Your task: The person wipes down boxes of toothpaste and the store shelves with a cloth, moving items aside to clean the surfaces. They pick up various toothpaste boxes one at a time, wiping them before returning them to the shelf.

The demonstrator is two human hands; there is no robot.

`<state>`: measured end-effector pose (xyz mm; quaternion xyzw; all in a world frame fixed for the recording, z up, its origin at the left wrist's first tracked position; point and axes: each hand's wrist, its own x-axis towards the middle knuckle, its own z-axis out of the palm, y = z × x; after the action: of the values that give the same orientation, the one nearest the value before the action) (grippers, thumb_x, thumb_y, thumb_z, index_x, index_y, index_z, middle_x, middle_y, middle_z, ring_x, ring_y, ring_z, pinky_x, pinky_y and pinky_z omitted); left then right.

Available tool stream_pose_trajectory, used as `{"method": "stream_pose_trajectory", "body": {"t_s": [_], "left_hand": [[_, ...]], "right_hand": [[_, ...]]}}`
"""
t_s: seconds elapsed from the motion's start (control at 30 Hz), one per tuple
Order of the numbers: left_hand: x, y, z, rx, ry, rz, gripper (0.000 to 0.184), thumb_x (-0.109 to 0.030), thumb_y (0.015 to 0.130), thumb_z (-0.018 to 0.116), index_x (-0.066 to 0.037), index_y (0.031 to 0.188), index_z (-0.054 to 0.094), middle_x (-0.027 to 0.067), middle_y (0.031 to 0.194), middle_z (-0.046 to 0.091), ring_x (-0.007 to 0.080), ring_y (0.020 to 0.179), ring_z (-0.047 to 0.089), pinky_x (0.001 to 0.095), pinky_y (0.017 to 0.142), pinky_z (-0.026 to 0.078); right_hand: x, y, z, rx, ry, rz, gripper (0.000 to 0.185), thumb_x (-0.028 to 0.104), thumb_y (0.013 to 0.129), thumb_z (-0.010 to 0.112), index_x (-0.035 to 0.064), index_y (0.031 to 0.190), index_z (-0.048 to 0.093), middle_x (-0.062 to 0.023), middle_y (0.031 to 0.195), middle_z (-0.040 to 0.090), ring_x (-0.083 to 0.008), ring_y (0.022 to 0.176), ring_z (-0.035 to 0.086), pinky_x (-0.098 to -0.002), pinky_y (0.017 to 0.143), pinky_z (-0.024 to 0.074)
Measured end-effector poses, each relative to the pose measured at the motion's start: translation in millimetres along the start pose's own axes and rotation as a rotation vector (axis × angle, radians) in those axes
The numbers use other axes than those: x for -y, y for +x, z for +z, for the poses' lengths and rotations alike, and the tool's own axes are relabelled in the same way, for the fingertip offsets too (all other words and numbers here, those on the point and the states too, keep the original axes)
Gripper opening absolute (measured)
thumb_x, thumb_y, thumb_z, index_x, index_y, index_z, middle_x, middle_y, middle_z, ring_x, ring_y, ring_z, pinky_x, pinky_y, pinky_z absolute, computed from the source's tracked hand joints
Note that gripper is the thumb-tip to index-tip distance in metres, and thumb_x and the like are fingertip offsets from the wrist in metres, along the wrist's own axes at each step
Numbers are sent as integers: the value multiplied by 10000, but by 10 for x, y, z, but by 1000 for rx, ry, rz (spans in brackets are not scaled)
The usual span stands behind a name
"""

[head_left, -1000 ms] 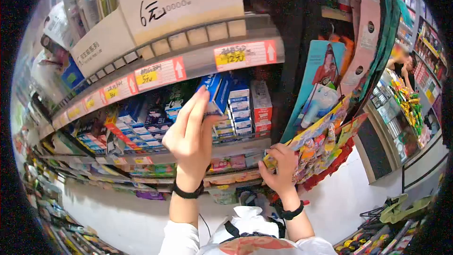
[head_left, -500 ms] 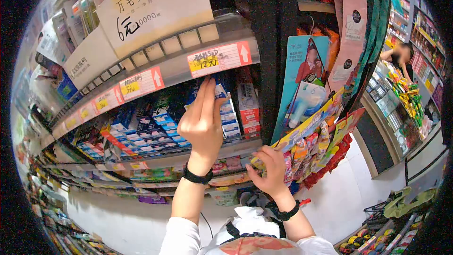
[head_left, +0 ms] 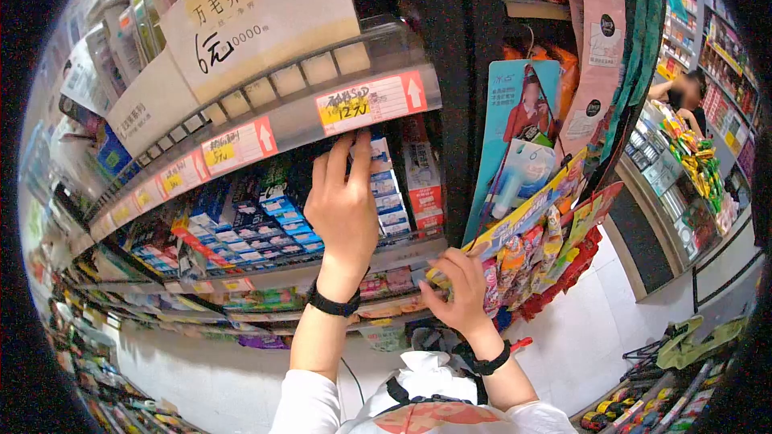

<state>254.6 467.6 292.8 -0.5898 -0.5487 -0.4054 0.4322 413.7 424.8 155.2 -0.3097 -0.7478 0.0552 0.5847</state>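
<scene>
My left hand [head_left: 344, 201] reaches into the shelf below the 12-yuan price tag [head_left: 354, 107], its fingertips up at the top of the stacked boxes [head_left: 389, 193]. Its fingers are extended and partly hidden under the shelf lip; no held box shows. My right hand [head_left: 462, 285] is beside the shelf's right end, near the hanging candy packets [head_left: 512, 261], with thumb and fingers apart and nothing between them. Left of my left hand lie rows of blue and white boxes [head_left: 241, 229]. Red and white boxes [head_left: 424, 185] stand to its right.
A large price card [head_left: 249, 24] stands on the upper shelf. A teal package [head_left: 515, 120] and pink strip [head_left: 599, 48] hang at the right. Farther right, a person [head_left: 687, 100] is by a counter with yellow packets [head_left: 698, 153]. Below is white floor [head_left: 579, 337].
My left hand first held a blue box at the shelf opening, then moved it in. That box is no longer visible in the hand, whose fingers have spread. The camera view has shifted right.
</scene>
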Motion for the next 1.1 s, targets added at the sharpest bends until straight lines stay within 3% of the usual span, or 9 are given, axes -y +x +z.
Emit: {"method": "stream_pose_trajectory", "body": {"t_s": [0.13, 0.3, 0.4, 0.53, 0.6, 0.8, 0.9, 1.03, 1.1], "left_hand": [[10, -14, 22, -29, -19, 0, 383, -93, 739, 694, -89, 1121, 665, 51, 1066, 635, 246, 878, 593, 334, 695, 518], [-6, -39, 24, 69, -85, -70, 356, -91, 808, 657, -93, 1164, 643, 112, 1098, 622, 296, 982, 588, 382, 800, 514], [-8, -41, -25, 15, -29, -47, 382, -113, 767, 710, -83, 1144, 656, 75, 1112, 629, 255, 876, 596, 340, 698, 519], [-31, -179, -345, -17, -143, -162, 397, -111, 745, 748, -55, 1128, 658, 94, 1130, 637, 264, 878, 615, 339, 723, 520], [60, -287, -519, 44, -272, -184, 445, -63, 709, 782, -29, 1134, 653, 134, 1148, 643, 296, 994, 627, 358, 860, 500], [771, -520, -792, -100, -49, -268, 481, -79, 765, 754, -10, 1213, 594, 144, 1086, 646, 316, 956, 604, 399, 863, 457], [1152, -569, -915, -101, 141, -436, 614, -187, 808, 730, -45, 1349, 478, 160, 1189, 589, 341, 1093, 530, 451, 974, 360], [1695, -729, -910, -119, 128, -515, 645, -168, 804, 725, -43, 1370, 443, 197, 1284, 503, 380, 1204, 466, 464, 1029, 336], [1892, -808, -882, 27, 95, -474, 658, -133, 800, 711, -43, 1384, 423, 198, 1336, 470, 388, 1237, 443, 471, 1049, 323]], "right_hand": [[4, -3, 24, -13, 4, 4, 440, 87, 660, 773, 57, 1059, 589, -125, 1071, 557, -329, 925, 537, -418, 810, 430], [-1, -16, 25, -9, -14, 10, 423, 88, 662, 769, 57, 1048, 598, -122, 1073, 558, -318, 922, 536, -408, 799, 429], [11, -14, 26, -8, -18, 11, 419, 88, 662, 768, 58, 1044, 600, -120, 1071, 558, -316, 923, 535, -406, 795, 428], [-21, -34, 43, -7, -75, 2, 424, 173, 704, 759, 86, 1081, 586, -120, 1097, 579, -333, 904, 558, -417, 762, 461], [-5, -12, 44, 11, -75, 16, 401, 172, 701, 760, 86, 1056, 596, -120, 1096, 579, -333, 913, 558, -425, 784, 455], [7, -32, 63, 47, -83, 12, 426, 90, 671, 761, 59, 1055, 578, -132, 1088, 550, -324, 992, 524, -427, 877, 406], [36, 6, 71, 35, -141, 54, 373, 125, 681, 766, 82, 1014, 604, -134, 1070, 573, -335, 992, 544, -435, 855, 429], [-3, -11, 150, -2, -118, 85, 375, 132, 690, 754, 75, 1024, 594, -136, 1066, 563, -337, 1010, 527, -445, 903, 411], [-25, -26, 183, 2, -160, 77, 380, 137, 694, 751, 73, 1032, 591, -135, 1076, 559, -338, 1019, 520, -449, 909, 404]]}}
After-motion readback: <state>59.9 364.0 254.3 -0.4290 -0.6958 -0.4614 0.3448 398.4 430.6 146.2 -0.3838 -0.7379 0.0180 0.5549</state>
